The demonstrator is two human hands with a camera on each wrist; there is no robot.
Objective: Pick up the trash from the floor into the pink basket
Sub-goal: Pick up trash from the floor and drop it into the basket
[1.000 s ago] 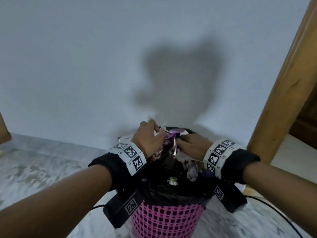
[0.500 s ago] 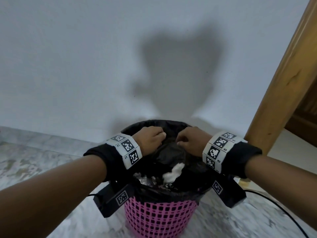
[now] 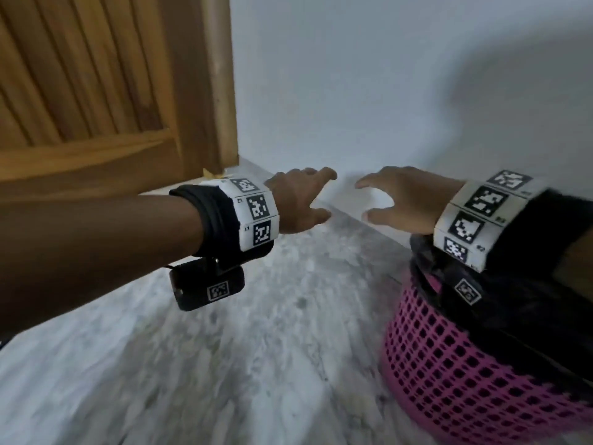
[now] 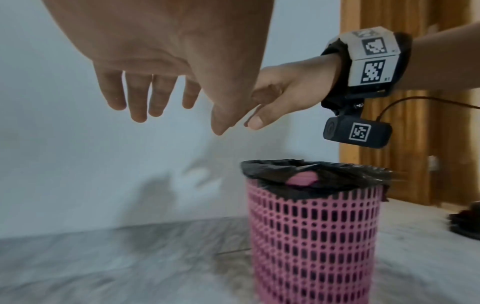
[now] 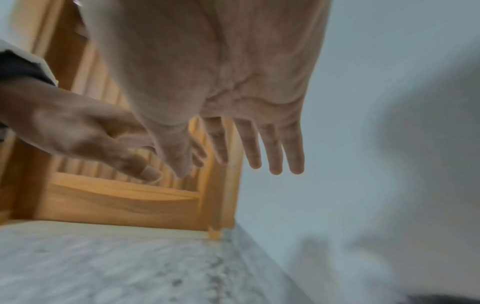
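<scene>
The pink basket (image 3: 455, 374), lined with a black bag (image 3: 526, 319), stands on the marble floor at the lower right of the head view; the left wrist view shows the pink basket (image 4: 311, 236) upright with the black bag (image 4: 319, 172) folded over its rim. My left hand (image 3: 301, 197) hangs above the floor, left of the basket, fingers spread and empty. My right hand (image 3: 394, 200) hovers just past the basket's far rim, fingers also spread and empty. No trash shows on the floor in these views.
A wooden door (image 3: 96, 91) and its frame (image 3: 221, 85) rise at the left, meeting the white wall (image 3: 385, 91) at the corner. Grey marble floor (image 3: 224, 364) stretches in front. A dark object (image 4: 467, 222) lies on the floor at the right edge of the left wrist view.
Both hands pushed trash into the bag, then let go and lifted out with fingers spread. My view swung left, so the basket now sits at the lower right.
</scene>
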